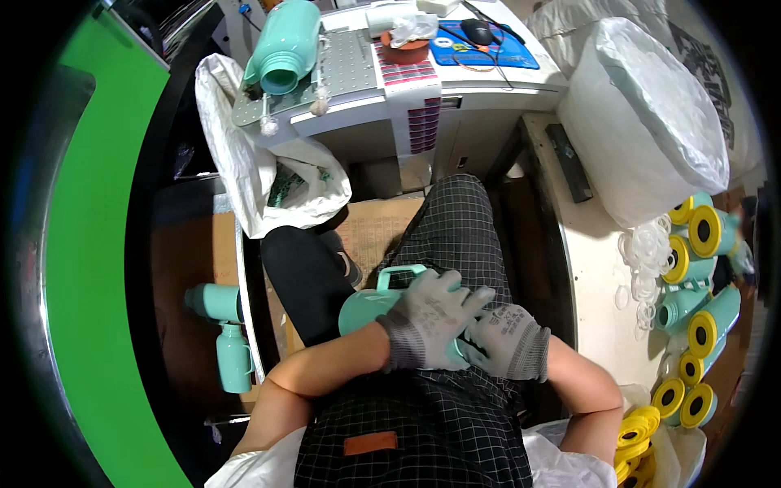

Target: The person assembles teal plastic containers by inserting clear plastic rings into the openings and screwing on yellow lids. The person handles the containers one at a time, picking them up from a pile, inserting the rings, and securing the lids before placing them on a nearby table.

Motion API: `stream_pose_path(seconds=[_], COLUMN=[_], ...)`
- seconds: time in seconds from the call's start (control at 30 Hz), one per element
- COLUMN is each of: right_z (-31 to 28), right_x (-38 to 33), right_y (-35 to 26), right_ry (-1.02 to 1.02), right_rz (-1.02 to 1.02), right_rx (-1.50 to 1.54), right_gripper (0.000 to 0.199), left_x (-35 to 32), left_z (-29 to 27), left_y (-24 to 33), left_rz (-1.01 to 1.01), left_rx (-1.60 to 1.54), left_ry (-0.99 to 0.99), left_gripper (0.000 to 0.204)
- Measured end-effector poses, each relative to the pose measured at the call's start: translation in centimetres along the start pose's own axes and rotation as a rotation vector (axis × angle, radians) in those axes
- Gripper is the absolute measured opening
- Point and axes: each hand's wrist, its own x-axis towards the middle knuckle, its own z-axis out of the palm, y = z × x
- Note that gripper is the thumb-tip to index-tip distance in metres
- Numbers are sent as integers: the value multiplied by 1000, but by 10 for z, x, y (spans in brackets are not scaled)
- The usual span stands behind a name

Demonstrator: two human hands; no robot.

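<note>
Head view: across the checked garment (382,419), a mint-green jug (360,312) lies on its side, partly covered. It looks stiff and smooth, likely light if hollow, perhaps slippery against cloth. The gloved left hand (435,309) spreads over it; the gloved right hand (508,340) bends at one end, fingertips partly hidden, so I cannot tell whether either clamps firmly. The uncovered handle (403,268) seems the surest hold.

Your 2 gloves (435,307) look matt, knitted cloth; your flask (363,311), smooth, glossy plastic; your checked garment (439,415), matt cloth.
</note>
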Motion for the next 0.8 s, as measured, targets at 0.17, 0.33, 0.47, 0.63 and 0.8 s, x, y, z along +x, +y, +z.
stream_pose_path(seconds=[0.17,0.33,0.47,0.63,0.8], right_z=[-1,11,61,-14,-6], right_x=[9,-2,17,183,219], right_y=[12,2,31,-21,-10], right_ry=[20,674,1426,1106,1139], right_rz=[-75,-382,-245,-254,-139], right_rx=[119,-125,545,373,652], right_gripper=[20,25,44,76,75], left_x=[-7,-56,-93,-90,-93], left_z=[21,12,-8,0,-11], left_y=[-7,-44,-43,-23,-34], left_rz=[46,-15,-43,-27,-52], left_rx=[-101,-330,-479,-299,-301], left_ry=[128,452,575,514,455], left_gripper=[96,81,79,74,73])
